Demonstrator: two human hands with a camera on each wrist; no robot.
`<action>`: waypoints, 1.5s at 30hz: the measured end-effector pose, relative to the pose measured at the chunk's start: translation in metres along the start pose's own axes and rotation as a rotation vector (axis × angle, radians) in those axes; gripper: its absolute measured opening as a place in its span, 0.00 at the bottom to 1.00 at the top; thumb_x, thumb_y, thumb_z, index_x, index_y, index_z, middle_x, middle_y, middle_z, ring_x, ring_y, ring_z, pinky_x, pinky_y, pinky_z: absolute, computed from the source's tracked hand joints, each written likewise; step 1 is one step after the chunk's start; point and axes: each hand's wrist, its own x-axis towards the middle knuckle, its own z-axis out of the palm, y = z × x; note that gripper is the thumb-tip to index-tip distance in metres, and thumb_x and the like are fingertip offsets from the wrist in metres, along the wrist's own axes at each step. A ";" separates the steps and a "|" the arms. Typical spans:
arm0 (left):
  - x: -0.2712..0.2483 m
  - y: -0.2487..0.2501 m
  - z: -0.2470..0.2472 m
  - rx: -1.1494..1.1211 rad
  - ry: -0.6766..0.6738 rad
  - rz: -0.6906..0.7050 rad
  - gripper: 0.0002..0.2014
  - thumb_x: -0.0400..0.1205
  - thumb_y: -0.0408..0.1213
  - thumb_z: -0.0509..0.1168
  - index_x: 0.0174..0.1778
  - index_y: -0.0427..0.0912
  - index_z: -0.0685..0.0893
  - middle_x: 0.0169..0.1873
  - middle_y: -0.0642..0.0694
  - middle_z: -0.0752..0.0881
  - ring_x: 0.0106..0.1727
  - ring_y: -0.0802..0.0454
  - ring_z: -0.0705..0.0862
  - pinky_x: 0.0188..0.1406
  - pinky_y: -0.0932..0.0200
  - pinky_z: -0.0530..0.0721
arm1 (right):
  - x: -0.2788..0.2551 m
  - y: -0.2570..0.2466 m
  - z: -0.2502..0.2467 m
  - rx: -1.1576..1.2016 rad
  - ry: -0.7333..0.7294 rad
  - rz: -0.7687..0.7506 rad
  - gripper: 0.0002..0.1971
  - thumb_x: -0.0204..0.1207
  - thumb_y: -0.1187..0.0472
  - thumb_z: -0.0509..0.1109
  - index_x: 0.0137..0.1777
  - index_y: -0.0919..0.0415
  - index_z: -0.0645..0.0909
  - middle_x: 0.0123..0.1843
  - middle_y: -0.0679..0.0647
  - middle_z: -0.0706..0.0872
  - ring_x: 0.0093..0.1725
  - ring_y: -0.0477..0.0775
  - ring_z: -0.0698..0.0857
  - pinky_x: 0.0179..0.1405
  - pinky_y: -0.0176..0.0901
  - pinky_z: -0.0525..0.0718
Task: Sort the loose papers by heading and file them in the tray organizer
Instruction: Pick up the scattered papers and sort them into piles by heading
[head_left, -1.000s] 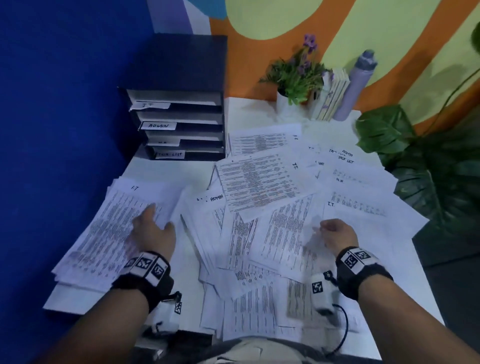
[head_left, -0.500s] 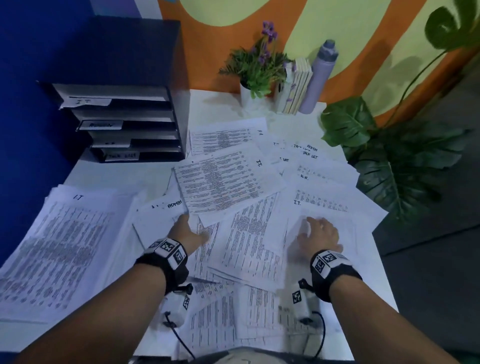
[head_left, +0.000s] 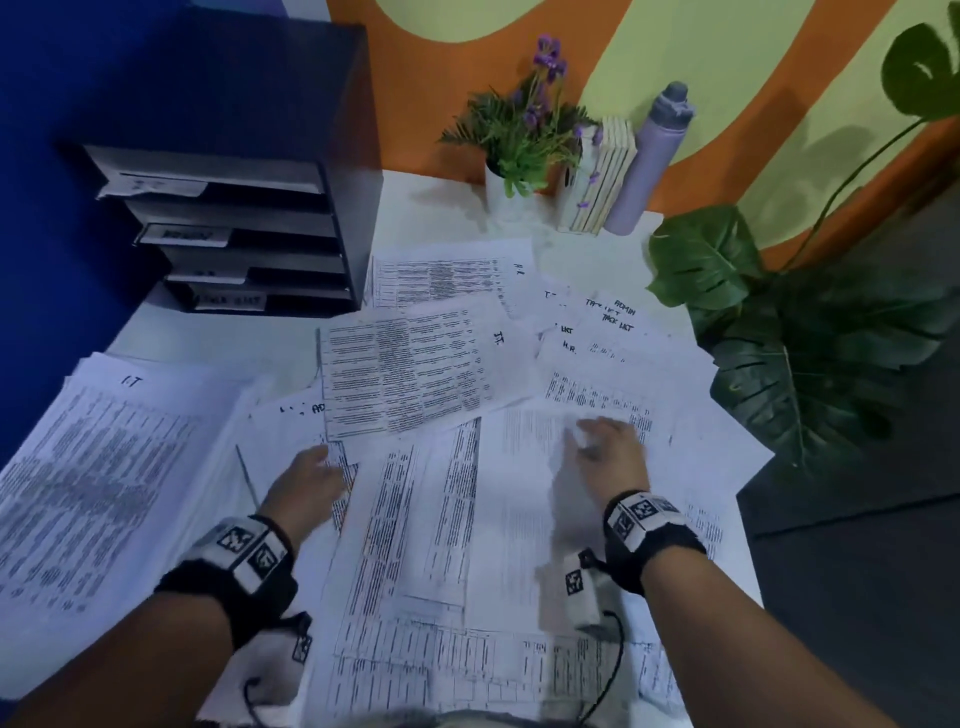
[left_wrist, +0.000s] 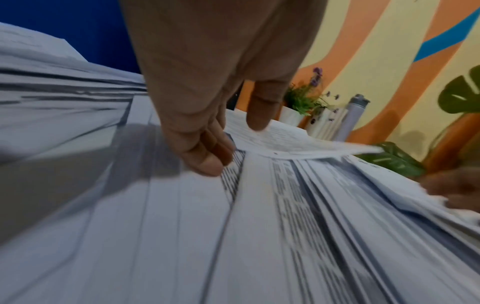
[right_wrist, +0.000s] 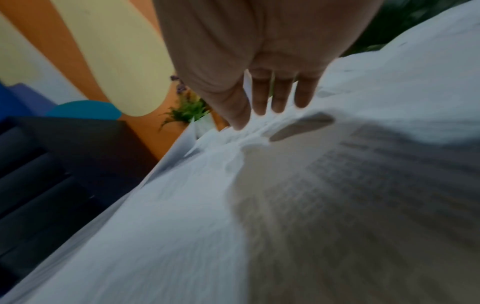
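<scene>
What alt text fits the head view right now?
Both hands, left hand and right hand, rest on loose white printed papers covering a white table. A black four-tier tray organizer stands far left, beside a separate paper stack headed I.T.

The right hand (right_wrist: 249, 61) is seen at the top centre of the frame, fingers (right_wrist: 261, 96) extended and spread, fingertips laid on a crumpled sheet (right_wrist: 259, 131) of the loose papers (right_wrist: 182, 226), which fill the lower and right areas, blurred. The dark tray organizer (right_wrist: 52, 164) is seen at the left edge. A potted plant (right_wrist: 187, 113) is seen at centre, against an orange and yellow wall (right_wrist: 103, 51).
</scene>
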 end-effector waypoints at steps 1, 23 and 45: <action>0.009 0.006 -0.002 -0.058 0.046 0.002 0.29 0.84 0.36 0.63 0.82 0.47 0.65 0.69 0.40 0.79 0.59 0.43 0.83 0.65 0.42 0.82 | 0.004 0.008 -0.008 -0.055 0.039 0.090 0.21 0.80 0.55 0.67 0.73 0.50 0.77 0.77 0.55 0.69 0.74 0.60 0.72 0.74 0.48 0.70; 0.000 0.029 0.015 0.058 0.068 0.166 0.18 0.79 0.26 0.68 0.65 0.44 0.86 0.47 0.35 0.87 0.35 0.45 0.82 0.38 0.55 0.82 | 0.004 0.021 -0.001 -0.148 -0.034 0.547 0.38 0.69 0.44 0.70 0.76 0.48 0.56 0.72 0.60 0.64 0.70 0.68 0.68 0.65 0.65 0.76; 0.013 -0.006 -0.011 0.800 0.046 0.096 0.42 0.65 0.56 0.79 0.70 0.43 0.70 0.57 0.44 0.83 0.56 0.43 0.83 0.55 0.52 0.84 | -0.012 -0.014 0.016 0.141 -0.043 0.468 0.28 0.78 0.65 0.69 0.76 0.64 0.66 0.62 0.65 0.82 0.58 0.65 0.83 0.54 0.49 0.81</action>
